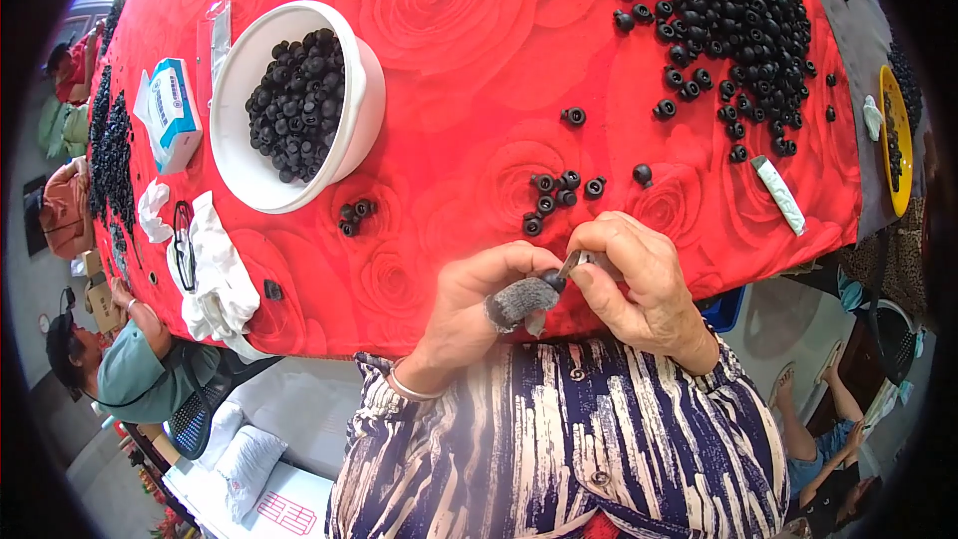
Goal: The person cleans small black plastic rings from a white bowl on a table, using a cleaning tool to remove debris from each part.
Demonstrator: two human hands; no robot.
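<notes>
Left hand [479, 289], thumb in a grey sleeve, pinches a small black rubber part [555, 280] at the worktop [449, 160] edge. Right hand [639, 279] grips a small metal blade [571, 264] touching that part. White bowl [354, 130] lies beyond, to the left.

Your worktop [469, 90] wears a bright red cloth printed with large roses. The bowl [359, 90] on it is white, filled with black rubber pieces [299, 100]; a bigger black heap [728, 10] lies at your far right. Your left thumb carries a fuzzy grey finger cover [519, 301]. Your blouse [559, 439] is navy with cream and tan streaks. The box [175, 110] is blue and white, the dish [903, 140] yellow.
</notes>
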